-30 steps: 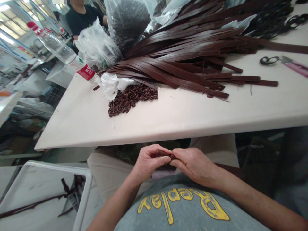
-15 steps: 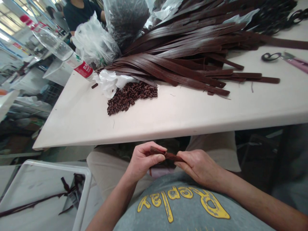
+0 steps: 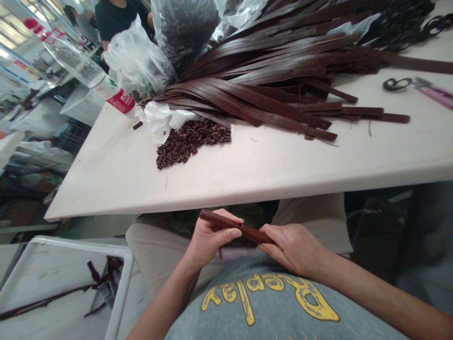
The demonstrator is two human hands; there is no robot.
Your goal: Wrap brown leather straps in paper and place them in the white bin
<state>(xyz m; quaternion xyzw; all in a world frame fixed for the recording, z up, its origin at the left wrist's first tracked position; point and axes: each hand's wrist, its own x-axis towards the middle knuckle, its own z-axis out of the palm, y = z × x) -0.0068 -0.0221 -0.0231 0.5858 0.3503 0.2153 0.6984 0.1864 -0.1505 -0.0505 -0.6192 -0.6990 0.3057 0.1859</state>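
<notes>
1. My left hand (image 3: 207, 242) pinches the brown leather-look strap (image 3: 220, 219) between thumb and fingers, and my right hand (image 3: 299, 246) is clamped on it farther along. The strap lies over my lap, in front of the white table (image 3: 283, 177), its free end sticking out past my left fingers.
2. At my left thumb tip I see what looks like a small brown loop (image 3: 241, 226) around the strap; my fingers partly hide it, so I can't be sure. I judge the step in hand to be sliding strap and loop along each other.
3. To do this well, I should keep the pinch firm enough to steady the loop, yet loose enough to let the strap slip. My right hand should feed in line with the strap, without twisting, so the edges don't catch or crease. A short grip near the loop would guard against buckling.
4. Compared with half a second ago, more of the free end shows beyond my left fingers. A second ago my fingertips were almost meeting; now a bare stretch of strap shows between my hands.
5. The pile of small brown loops (image 3: 193, 141) and the strap bundle (image 3: 247, 97) lie on the table unchanged.
</notes>
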